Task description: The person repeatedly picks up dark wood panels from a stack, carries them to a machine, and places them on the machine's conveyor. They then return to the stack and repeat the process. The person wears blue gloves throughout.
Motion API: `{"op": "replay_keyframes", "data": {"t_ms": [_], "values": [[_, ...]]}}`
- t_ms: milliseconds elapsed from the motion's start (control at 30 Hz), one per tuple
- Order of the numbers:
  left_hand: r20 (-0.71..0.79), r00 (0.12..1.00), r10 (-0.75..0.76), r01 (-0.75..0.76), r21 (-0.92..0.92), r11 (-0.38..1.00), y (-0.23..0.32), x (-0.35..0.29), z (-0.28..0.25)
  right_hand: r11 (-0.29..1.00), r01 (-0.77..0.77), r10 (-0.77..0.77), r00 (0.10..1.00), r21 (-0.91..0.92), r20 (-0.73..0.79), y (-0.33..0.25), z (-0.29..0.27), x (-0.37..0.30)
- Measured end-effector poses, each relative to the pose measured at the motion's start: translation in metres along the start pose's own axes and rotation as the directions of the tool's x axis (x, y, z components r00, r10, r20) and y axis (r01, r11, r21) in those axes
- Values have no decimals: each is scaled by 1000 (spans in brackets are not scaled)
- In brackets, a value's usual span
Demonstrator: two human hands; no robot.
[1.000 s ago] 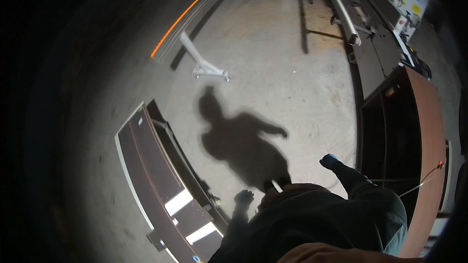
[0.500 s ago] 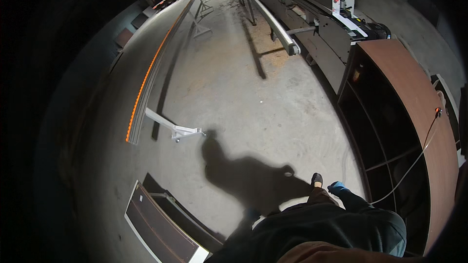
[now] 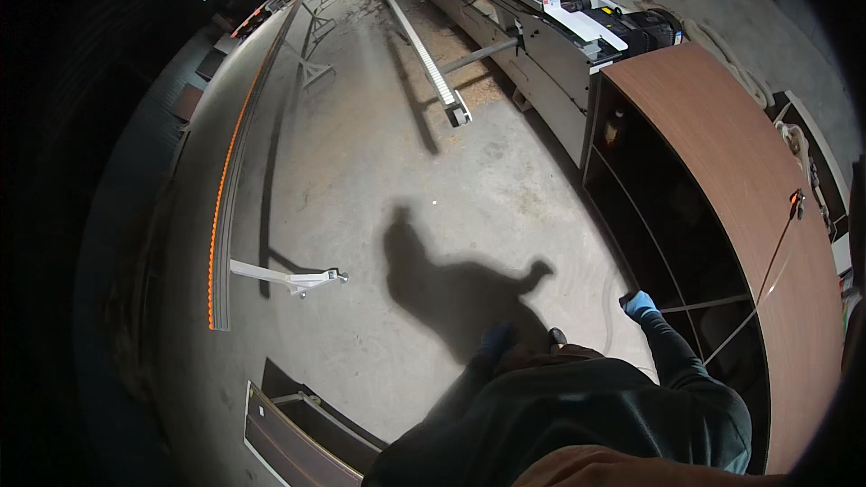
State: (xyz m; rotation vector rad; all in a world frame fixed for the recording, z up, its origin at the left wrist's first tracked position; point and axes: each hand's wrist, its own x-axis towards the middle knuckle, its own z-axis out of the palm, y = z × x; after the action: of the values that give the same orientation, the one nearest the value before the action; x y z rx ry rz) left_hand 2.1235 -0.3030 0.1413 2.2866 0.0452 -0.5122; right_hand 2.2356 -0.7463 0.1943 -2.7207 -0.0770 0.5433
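My right hand (image 3: 640, 305), in a blue glove, reaches forward beside the open front of a brown cabinet (image 3: 706, 131). Its fingers look curled, with a small dark patch at their tips; what they hold, if anything, I cannot make out. Low and dim in front of my body is my left hand (image 3: 497, 339), also gloved in blue, over the shadow on the floor. Its fingers are too dark to read. Neither hand visibly touches the cabinet. A cable (image 3: 732, 336) with an orange-and-black end (image 3: 796, 197) runs across the cabinet.
A long rail with an orange edge (image 3: 236, 153) stands on white legs (image 3: 293, 279) at left. Ahead, a narrow roller conveyor (image 3: 410, 36) runs along a long grey machine (image 3: 550, 81). A brown panel (image 3: 287, 440) on a frame stands at lower left. Concrete floor (image 3: 487, 189) lies between.
The view has shifted forward and to the right, toward the cabinet. My right hand has come up and forward; my left hand shows more plainly in front of my body.
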Motion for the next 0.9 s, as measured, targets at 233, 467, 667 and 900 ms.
{"op": "replay_keyframes", "data": {"t_ms": [233, 467, 667, 900], "values": [[200, 979, 35, -110, 378, 919, -16, 80, -23, 983, -3, 36, 983, 185, -179, -41, -61, 59], [285, 945, -163, 239, -257, 936, -91, 133, -96, 900, -210, 349, 870, 382, -347, -33, -116, 83], [287, 893, 346, -449, 510, 734, -59, 228, -139, 994, 56, 37, 644, 95, -764, -5, -193, 88], [124, 953, 276, -302, 332, 894, 53, 320, -97, 985, -116, -71, 396, -126, -916, 122, -306, 117]]}}
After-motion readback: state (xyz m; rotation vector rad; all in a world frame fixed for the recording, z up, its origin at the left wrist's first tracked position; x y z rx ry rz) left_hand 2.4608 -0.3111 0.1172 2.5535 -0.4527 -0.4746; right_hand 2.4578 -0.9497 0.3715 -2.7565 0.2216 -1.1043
